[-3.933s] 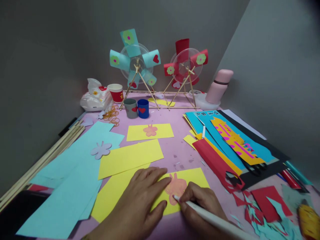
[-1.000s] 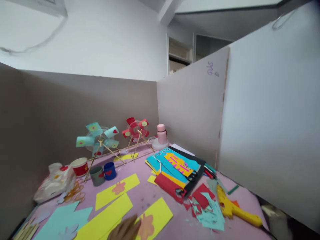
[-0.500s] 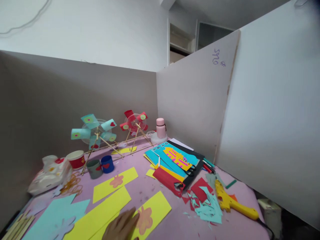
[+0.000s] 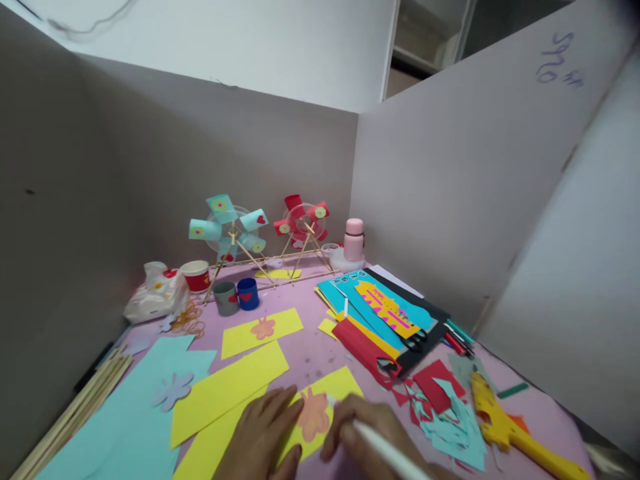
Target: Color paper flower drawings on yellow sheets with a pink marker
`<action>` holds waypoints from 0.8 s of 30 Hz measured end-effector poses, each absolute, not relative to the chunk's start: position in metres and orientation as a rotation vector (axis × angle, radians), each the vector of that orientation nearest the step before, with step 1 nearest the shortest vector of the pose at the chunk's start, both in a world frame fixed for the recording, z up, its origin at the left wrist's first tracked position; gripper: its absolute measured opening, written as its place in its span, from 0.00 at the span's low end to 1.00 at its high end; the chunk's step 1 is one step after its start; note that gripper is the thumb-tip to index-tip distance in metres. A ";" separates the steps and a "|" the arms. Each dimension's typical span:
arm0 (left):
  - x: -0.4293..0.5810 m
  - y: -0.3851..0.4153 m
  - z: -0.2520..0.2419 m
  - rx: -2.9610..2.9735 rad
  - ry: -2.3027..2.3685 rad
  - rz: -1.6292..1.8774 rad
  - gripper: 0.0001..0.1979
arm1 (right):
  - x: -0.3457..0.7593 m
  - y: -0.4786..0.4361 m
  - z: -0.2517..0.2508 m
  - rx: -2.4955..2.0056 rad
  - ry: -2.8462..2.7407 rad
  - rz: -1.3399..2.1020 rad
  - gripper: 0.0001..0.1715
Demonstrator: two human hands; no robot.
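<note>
My left hand (image 4: 263,433) lies flat, fingers stretched out, on a yellow paper strip (image 4: 345,383) at the front of the table. An orange butterfly shape (image 4: 314,415) is on that strip, just right of my left fingertips. My right hand (image 4: 373,433) is closed round a white marker (image 4: 385,450). Its pale tip is close to the butterfly's right wing; whether it touches the paper I cannot tell. Left of my left hand lie more yellow strips (image 4: 233,387). Farther back, another yellow strip (image 4: 287,323) bears a second orange butterfly (image 4: 263,327).
Light-blue sheets (image 4: 145,400) and wooden sticks (image 4: 75,407) lie at left. Behind stand two paper-and-stick wheels (image 4: 233,233), small paper cups (image 4: 226,298) and a pink bottle (image 4: 354,241). At right are stacked papers (image 4: 330,290), scraps (image 4: 455,427) and a yellow glue gun (image 4: 520,437).
My right hand has come into view with the white marker, beside the butterfly. My left hand stays on the paper strip. The view has shifted, so the table's things sit farther right.
</note>
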State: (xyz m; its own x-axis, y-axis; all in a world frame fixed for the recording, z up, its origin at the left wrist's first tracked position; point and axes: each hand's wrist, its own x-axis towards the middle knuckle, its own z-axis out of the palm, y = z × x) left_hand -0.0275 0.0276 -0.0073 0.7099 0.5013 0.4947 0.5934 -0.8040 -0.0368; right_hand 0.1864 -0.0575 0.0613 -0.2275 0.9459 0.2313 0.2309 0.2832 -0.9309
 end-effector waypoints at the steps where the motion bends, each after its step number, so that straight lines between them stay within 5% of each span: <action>1: -0.027 0.027 -0.007 -2.732 -0.886 -0.693 0.24 | 0.185 -0.046 0.067 -1.112 -1.550 0.951 0.28; 13: -0.026 0.021 -0.007 -2.890 -0.968 -0.684 0.28 | 0.197 -0.005 -0.007 -1.122 -1.140 1.113 0.28; 24: -0.025 0.025 -0.015 -2.838 -0.932 -0.718 0.28 | 0.197 0.001 0.022 -1.350 -1.100 1.142 0.15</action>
State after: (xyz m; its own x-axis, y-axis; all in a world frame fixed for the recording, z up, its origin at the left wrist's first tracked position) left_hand -0.0248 0.0246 -0.0145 0.7068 0.5438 0.4525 0.5763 -0.8136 0.0776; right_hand 0.1970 0.0008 0.0222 0.1363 0.9883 -0.0689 0.0318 -0.0739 -0.9968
